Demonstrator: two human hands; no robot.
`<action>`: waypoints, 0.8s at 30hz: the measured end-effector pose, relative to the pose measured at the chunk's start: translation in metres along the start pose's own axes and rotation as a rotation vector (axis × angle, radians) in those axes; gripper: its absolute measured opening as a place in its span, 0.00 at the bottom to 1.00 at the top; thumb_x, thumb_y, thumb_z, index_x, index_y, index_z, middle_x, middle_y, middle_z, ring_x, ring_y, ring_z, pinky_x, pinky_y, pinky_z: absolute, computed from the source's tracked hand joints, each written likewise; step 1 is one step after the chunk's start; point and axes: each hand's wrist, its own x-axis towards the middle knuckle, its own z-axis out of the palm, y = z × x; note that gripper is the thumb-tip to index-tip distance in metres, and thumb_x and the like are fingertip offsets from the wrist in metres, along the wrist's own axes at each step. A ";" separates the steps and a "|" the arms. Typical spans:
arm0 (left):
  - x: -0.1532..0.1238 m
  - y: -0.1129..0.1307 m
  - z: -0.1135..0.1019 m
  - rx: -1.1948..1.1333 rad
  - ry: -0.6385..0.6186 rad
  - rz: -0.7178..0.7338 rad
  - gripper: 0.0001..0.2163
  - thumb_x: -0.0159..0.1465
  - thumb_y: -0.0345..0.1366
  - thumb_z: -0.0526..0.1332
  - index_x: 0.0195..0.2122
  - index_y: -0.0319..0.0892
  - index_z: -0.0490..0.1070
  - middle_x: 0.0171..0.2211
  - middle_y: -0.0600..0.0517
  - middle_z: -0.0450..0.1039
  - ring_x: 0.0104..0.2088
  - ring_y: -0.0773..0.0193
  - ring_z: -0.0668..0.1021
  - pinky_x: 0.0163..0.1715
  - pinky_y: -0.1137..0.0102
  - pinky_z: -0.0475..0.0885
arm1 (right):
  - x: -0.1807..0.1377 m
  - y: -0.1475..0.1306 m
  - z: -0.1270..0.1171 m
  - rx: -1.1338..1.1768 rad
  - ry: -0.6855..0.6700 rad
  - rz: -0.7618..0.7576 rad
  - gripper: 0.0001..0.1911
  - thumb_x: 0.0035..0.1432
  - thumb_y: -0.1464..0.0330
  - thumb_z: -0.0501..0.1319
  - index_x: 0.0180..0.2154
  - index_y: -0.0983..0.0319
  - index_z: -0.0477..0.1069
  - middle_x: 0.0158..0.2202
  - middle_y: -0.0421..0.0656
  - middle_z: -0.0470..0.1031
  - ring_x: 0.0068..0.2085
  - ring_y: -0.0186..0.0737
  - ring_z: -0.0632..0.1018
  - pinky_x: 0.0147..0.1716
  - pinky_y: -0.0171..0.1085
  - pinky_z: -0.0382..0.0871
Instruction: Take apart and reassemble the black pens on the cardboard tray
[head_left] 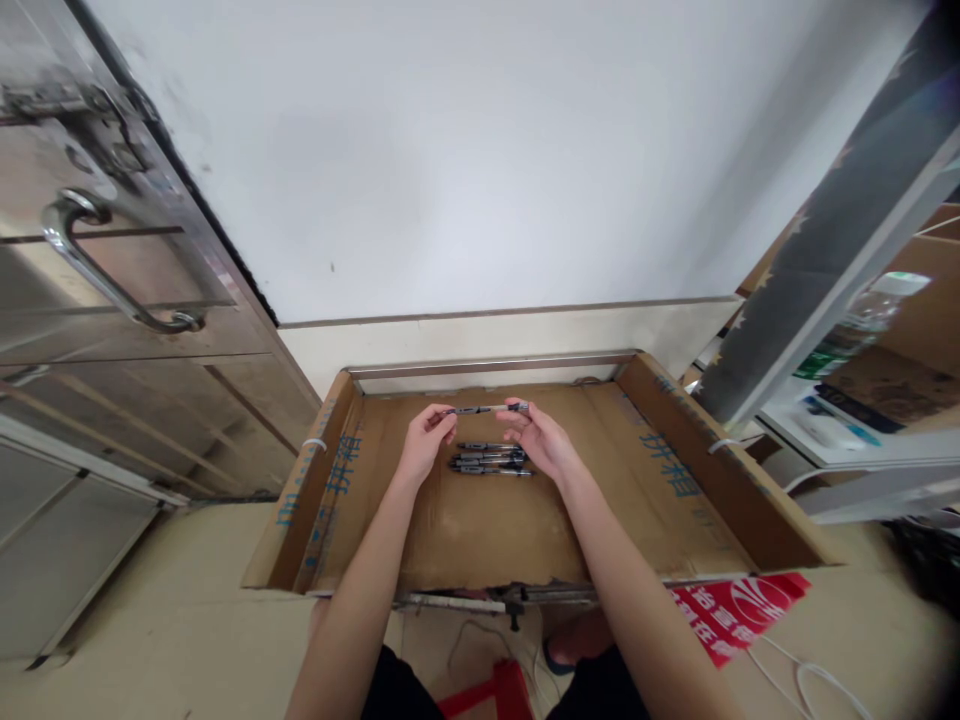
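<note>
A dark-and-clear pen (487, 409) is held level above the cardboard surface (495, 550). My left hand (427, 435) pinches its left end between thumb and fingers. At the other end my right hand (540, 435) grips the pen's right tip with its fingertips, the other fingers loosely curled. Just below the hands, several similar pens (491, 460) lie side by side on the cardboard, roughly parallel to the held one.
Folded cardboard walls (712, 470) with blue print border the surface at left and right. A metal door with a handle (112, 270) stands at left. On the right, a shelf (825, 440) carries a plastic bottle (862, 320). Red printed sheeting (739, 610) hangs near the front right.
</note>
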 end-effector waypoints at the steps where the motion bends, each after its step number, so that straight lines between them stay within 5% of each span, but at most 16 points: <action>1: 0.000 0.000 0.000 -0.003 -0.003 0.001 0.12 0.54 0.40 0.66 0.35 0.39 0.70 0.25 0.55 0.68 0.23 0.73 0.68 0.22 0.75 0.63 | 0.000 0.001 0.000 0.000 0.003 -0.008 0.15 0.60 0.57 0.56 0.44 0.58 0.72 0.40 0.46 0.78 0.47 0.44 0.74 0.35 0.38 0.68; 14: 0.000 -0.001 -0.001 0.036 0.004 -0.018 0.14 0.55 0.42 0.65 0.36 0.39 0.69 0.26 0.54 0.68 0.24 0.72 0.69 0.22 0.76 0.63 | 0.001 0.001 0.001 -0.130 0.088 0.015 0.17 0.57 0.54 0.56 0.42 0.57 0.71 0.40 0.47 0.78 0.47 0.46 0.75 0.36 0.40 0.68; 20: 0.001 -0.003 -0.002 0.139 0.012 -0.012 0.13 0.56 0.43 0.63 0.36 0.39 0.69 0.25 0.54 0.69 0.24 0.70 0.70 0.22 0.75 0.63 | 0.004 -0.001 0.001 -0.144 0.133 0.015 0.21 0.58 0.53 0.52 0.44 0.59 0.72 0.34 0.45 0.77 0.35 0.41 0.75 0.28 0.37 0.66; 24: 0.001 -0.005 -0.003 0.407 0.074 0.075 0.10 0.57 0.42 0.62 0.34 0.40 0.71 0.26 0.53 0.71 0.27 0.68 0.72 0.28 0.73 0.66 | 0.008 0.006 -0.004 -0.276 0.303 -0.069 0.17 0.55 0.55 0.57 0.38 0.59 0.74 0.28 0.42 0.75 0.29 0.38 0.73 0.25 0.35 0.64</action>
